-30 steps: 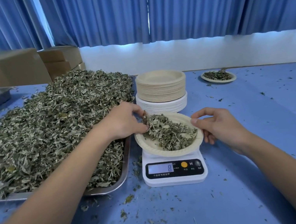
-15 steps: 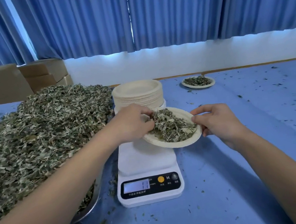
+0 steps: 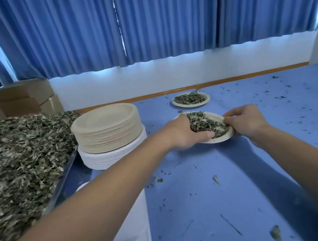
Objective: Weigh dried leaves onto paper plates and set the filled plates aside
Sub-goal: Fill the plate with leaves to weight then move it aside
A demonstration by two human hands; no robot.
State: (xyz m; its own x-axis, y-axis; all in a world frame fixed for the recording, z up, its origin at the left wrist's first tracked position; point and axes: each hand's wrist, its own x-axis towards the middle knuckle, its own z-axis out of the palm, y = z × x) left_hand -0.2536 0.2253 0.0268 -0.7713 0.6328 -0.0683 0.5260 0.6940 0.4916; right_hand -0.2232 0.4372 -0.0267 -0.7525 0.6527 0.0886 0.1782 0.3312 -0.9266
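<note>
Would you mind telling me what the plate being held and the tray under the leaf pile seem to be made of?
The plate looks like matte beige moulded paper pulp: dull surface, thin pressed rim. The tray seems metal, probably stainless steel, judging by its grey, shiny rim.

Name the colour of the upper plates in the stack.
Beige; the upper plates show best in head view.

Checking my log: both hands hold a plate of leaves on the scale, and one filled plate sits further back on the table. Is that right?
One detail is off. The head view shows the left hand and right hand holding the plate of leaves not on the scale but well beyond it, over the blue table. One filled plate does sit further back.
</note>
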